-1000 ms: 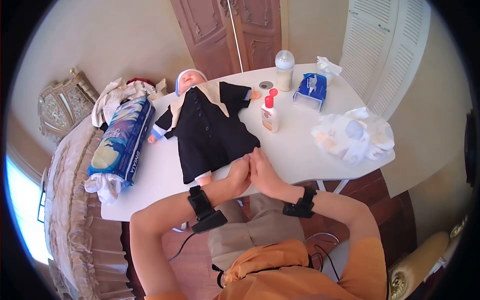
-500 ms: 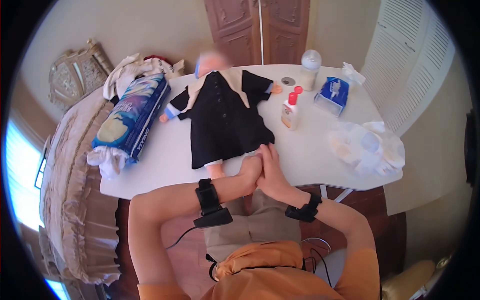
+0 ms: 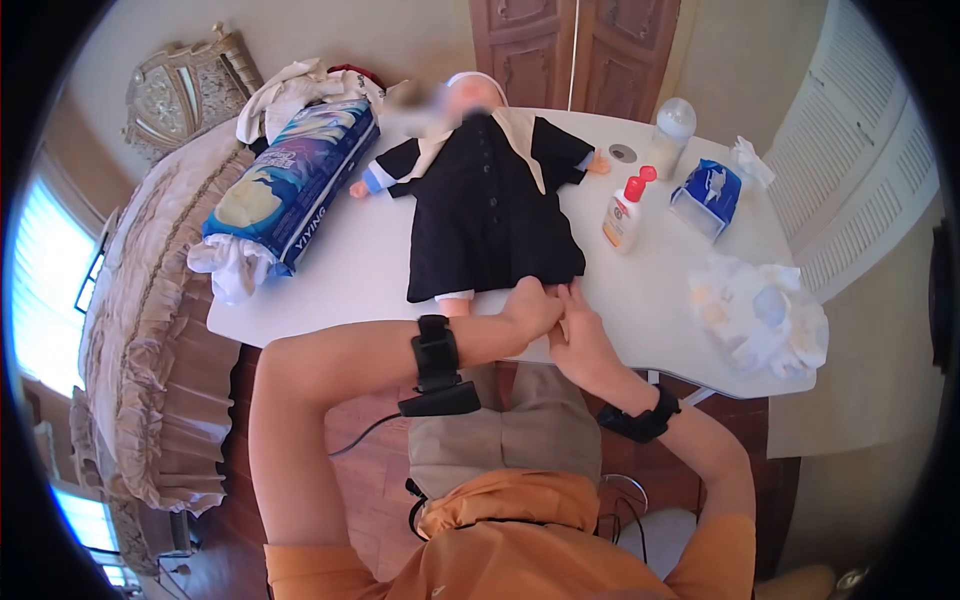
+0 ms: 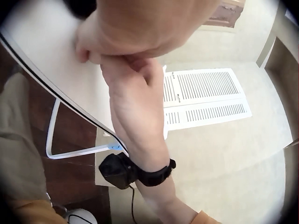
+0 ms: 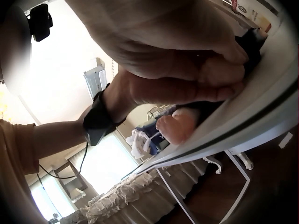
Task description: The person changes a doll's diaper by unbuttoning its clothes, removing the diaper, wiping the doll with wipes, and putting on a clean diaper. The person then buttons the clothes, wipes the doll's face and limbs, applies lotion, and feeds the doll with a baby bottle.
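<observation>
A doll in a black buttoned garment (image 3: 490, 220) with a beige collar lies face up on the white table (image 3: 370, 275). Its one bare foot (image 5: 180, 126) sticks out below the hem. My left hand (image 3: 535, 308) and right hand (image 3: 583, 345) meet at the garment's other lower corner. Their curled fingers close round a small rounded end, the doll's other foot (image 5: 223, 71), mostly hidden by the fingers. In the left wrist view, the right hand (image 4: 138, 102) lies close against the left hand (image 4: 140, 28).
A blue diaper pack (image 3: 290, 190) lies left of the doll. To its right stand a lotion bottle (image 3: 621, 220) with its red cap flipped up, a baby bottle (image 3: 673, 135) and a blue tissue pack (image 3: 708, 195). A crumpled white diaper (image 3: 760, 315) lies near the right edge.
The head view has shifted, so the table and doll sit higher and farther right. Both hands stay at the garment's corner, and the right fingers have slid a little off the left hand.
</observation>
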`<act>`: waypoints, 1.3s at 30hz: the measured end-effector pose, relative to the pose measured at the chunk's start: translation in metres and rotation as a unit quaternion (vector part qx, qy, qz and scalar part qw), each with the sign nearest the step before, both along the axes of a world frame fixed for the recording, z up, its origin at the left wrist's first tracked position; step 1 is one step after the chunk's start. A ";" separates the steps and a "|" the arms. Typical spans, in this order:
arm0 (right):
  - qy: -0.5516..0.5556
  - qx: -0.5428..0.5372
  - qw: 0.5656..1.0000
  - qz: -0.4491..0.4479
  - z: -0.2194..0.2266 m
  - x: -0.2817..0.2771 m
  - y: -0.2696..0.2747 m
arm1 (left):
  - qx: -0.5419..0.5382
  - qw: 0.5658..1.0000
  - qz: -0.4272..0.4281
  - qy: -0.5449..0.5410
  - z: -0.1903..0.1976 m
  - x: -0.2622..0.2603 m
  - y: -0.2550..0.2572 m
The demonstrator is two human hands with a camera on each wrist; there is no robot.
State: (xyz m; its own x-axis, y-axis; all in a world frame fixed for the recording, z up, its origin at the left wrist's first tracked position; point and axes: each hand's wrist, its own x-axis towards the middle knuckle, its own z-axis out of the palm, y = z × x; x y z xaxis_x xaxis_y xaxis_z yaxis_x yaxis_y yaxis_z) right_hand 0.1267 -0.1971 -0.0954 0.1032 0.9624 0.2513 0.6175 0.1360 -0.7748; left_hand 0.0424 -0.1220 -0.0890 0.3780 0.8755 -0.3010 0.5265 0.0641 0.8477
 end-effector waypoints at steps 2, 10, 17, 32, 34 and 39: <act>-0.026 -0.042 0.998 -0.026 0.012 0.007 -0.002 | 0.022 0.999 -0.031 0.028 0.017 -0.007 0.001; 0.031 0.104 0.976 -0.188 0.034 0.123 0.050 | 0.374 0.897 -0.230 0.046 0.044 0.018 0.047; 0.122 0.089 0.975 -0.166 0.031 0.139 0.102 | 0.374 0.906 -0.174 -0.095 0.020 0.106 0.087; -0.007 0.124 0.974 -0.192 0.038 0.122 0.095 | 0.242 0.937 -0.206 -0.148 0.009 0.113 0.092; -0.023 0.145 0.970 -0.192 0.032 0.120 0.096 | 0.239 0.933 -0.221 -0.152 0.010 0.111 0.093; -0.156 0.232 0.944 -0.175 0.025 0.117 0.095 | 0.209 0.937 -0.222 -0.170 0.012 0.110 0.092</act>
